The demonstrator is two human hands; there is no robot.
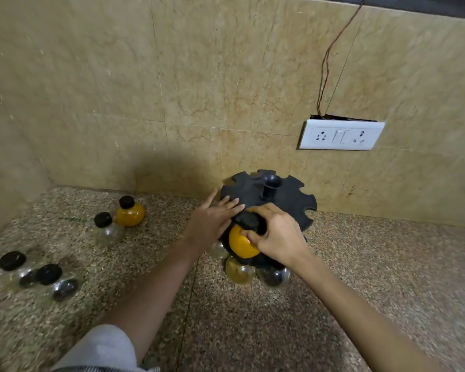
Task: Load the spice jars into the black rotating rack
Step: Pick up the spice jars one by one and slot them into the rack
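The black rotating rack (pixel 287 196) stands on the counter against the wall, its notched top disc facing me. My right hand (pixel 275 234) grips a round jar of orange powder (pixel 240 244) by its black cap at the rack's front edge. My left hand (pixel 212 218) lies flat on the disc's left rim with fingers spread. Below the orange jar, three jars hang in a lower tier: a yellowish one (pixel 239 271), a dark one (pixel 274 276) and a clear one (pixel 218 249). Loose jars stand to the left: an orange one (pixel 130 213) and a clear one (pixel 108 229).
Two more black-capped jars (pixel 12 264) (pixel 57 281) stand near the counter's left edge. A white socket plate (pixel 341 135) with a loose wire sits on the tiled wall right of the rack. The speckled stone counter (pixel 387 264) meets a side wall at far left.
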